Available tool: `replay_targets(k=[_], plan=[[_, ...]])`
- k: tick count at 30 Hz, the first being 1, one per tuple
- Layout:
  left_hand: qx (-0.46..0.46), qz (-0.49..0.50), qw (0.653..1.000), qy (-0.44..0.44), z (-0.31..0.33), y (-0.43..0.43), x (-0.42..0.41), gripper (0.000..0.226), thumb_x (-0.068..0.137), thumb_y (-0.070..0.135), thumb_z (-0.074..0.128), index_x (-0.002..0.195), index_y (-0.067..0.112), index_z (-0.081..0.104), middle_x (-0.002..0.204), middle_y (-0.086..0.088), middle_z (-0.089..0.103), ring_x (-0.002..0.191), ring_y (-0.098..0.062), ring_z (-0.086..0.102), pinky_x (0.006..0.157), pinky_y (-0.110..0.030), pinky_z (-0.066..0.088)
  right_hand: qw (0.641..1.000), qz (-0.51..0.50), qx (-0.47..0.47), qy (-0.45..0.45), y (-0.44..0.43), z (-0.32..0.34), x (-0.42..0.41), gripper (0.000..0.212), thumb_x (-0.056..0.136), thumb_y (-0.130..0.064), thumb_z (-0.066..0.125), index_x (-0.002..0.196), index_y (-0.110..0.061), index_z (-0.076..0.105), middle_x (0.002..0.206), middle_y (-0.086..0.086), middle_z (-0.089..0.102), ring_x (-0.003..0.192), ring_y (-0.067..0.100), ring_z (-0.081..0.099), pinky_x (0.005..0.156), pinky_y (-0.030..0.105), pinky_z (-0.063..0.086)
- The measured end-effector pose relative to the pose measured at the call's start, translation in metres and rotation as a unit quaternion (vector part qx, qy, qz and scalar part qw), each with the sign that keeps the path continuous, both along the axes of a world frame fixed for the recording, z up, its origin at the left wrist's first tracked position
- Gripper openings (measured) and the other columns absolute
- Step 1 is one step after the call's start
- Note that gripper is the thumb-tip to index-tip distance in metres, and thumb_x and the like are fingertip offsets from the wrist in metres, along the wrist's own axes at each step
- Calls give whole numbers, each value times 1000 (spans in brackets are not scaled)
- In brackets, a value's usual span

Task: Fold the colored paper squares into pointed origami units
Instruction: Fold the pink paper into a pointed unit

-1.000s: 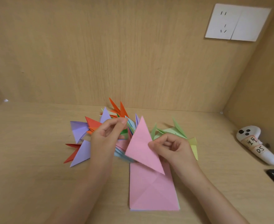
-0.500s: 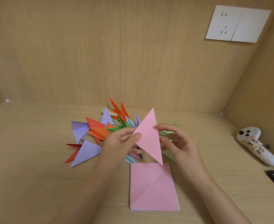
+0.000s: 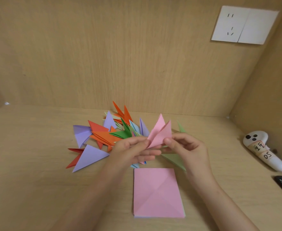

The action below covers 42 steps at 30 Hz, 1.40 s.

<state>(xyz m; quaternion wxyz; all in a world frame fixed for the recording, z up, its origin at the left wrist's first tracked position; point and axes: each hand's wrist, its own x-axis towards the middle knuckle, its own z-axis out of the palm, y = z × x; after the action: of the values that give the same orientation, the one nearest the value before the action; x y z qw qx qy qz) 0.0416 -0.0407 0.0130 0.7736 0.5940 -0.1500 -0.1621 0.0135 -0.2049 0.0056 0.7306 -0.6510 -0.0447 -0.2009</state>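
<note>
1. We saw both hands raised over the desk (image 3: pixel 37 164), meeting at one pink folded piece (image 3: pixel 160 132), between the near paper stack and the far pile.
2. Left hand (image 3: pixel 133 150): thumb and forefinger pinched the piece's lower left corner. The other fingers lay straight, pointing right under it.
3. Right hand (image 3: pixel 186 147): thumb and forefinger pinched the lower right edge. The remaining fingers were curled in, narrow.
4. The pink piece stood tilted with two sharp tips pointing up and far, its flaps slightly apart at the top. It was off the desk, touching only the fingers.
5. The pink square stack (image 3: pixel 156 192) lay flat, near centre. Its top sheet showed diagonal creases, and a pale blue edge peeked out at the near side.
6. The pile of finished units (image 3: pixel 107 135) sat far and left of the hands: orange, red, purple, green and light blue points, overlapping.
7. A purple unit (image 3: pixel 90 155) lay at the pile's near left edge, partly over a red one.
8. A light green unit (image 3: pixel 175 160) lay under the right hand, partly hidden.
9. The white controller (image 3: pixel 261 149) lay at the far right, well apart from the paper. The wall socket (image 3: pixel 243 25) was on the back panel.
</note>
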Motion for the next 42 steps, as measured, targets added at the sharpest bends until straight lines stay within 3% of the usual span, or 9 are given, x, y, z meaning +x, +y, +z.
replay_targets(k=[7, 13, 17, 22, 27, 31, 34, 39, 42], plan=[[-1, -30, 999, -10, 1, -4, -6, 22, 95, 7, 46, 100, 8, 68, 92, -6, 75, 84, -18, 73, 66, -19, 54, 997, -9, 74, 29, 0, 3, 0, 25, 72, -7, 69, 96, -7, 61, 69, 8, 70, 57, 21, 63, 61, 23, 54], [1, -32, 999, -24, 4, -7, -8, 22, 82, 23, 57, 98, 15, 70, 92, -3, 75, 86, -18, 73, 67, -18, 55, 997, -17, 75, 29, -1, 2, 0, 18, 80, 3, 66, 95, -5, 64, 66, 5, 69, 54, 15, 60, 61, 20, 53], [24, -7, 999, -23, 0, -7, -6, 17, 86, 4, 61, 94, 15, 70, 89, -2, 76, 81, -17, 73, 65, -19, 55, 996, -14, 83, 32, -2, 2, 0, 22, 76, -1, 68, 97, -5, 64, 65, 4, 69, 54, 14, 61, 61, 21, 53], [58, -3, 998, -27, -1, -8, -6, 17, 89, 0, 59, 89, 14, 70, 82, 1, 76, 77, -14, 73, 62, -20, 56, 992, 2, 112, 59, -2, 0, 0, 27, 71, -12, 71, 97, -6, 68, 71, 9, 71, 57, 20, 63, 63, 23, 53], [73, 59, 995, -37, -1, -12, -7, 17, 81, 4, 70, 95, 13, 70, 80, 4, 75, 72, -8, 70, 64, -20, 56, 997, -21, 59, 39, -3, 2, 0, 12, 74, -2, 70, 86, -4, 70, 71, 12, 70, 59, 19, 63, 61, 23, 54], [47, 115, 991, -59, -1, -8, -3, 24, 80, 5, 71, 101, 17, 68, 88, 4, 75, 80, -14, 71, 69, -33, 58, 1000, -4, -22, 20, 3, 1, -1, 13, 77, 6, 69, 80, -6, 71, 69, 5, 72, 64, 13, 65, 65, 21, 53], [30, 136, 987, -77, -1, -5, -2, 15, 81, 2, 67, 90, 13, 71, 84, -2, 75, 80, -18, 71, 68, -34, 59, 997, 14, -67, 22, 7, -3, -3, 13, 77, 4, 71, 80, -9, 72, 70, 1, 72, 67, 11, 65, 69, 22, 52], [10, 148, 986, -80, -3, -5, -2, 10, 82, -2, 66, 82, 7, 70, 76, -4, 74, 75, -18, 71, 66, -29, 60, 997, 40, -12, 57, 7, -3, -3, 25, 69, -14, 74, 93, -5, 70, 73, 11, 70, 70, 15, 65, 70, 20, 52], [-4, 145, 987, -74, -1, -5, -3, 10, 83, -2, 65, 82, 6, 70, 75, -4, 75, 73, -15, 71, 63, -24, 58, 996, 50, 0, 76, 7, -2, -3, 12, 77, -8, 70, 85, 0, 70, 75, 12, 73, 68, 14, 67, 66, 18, 50]])
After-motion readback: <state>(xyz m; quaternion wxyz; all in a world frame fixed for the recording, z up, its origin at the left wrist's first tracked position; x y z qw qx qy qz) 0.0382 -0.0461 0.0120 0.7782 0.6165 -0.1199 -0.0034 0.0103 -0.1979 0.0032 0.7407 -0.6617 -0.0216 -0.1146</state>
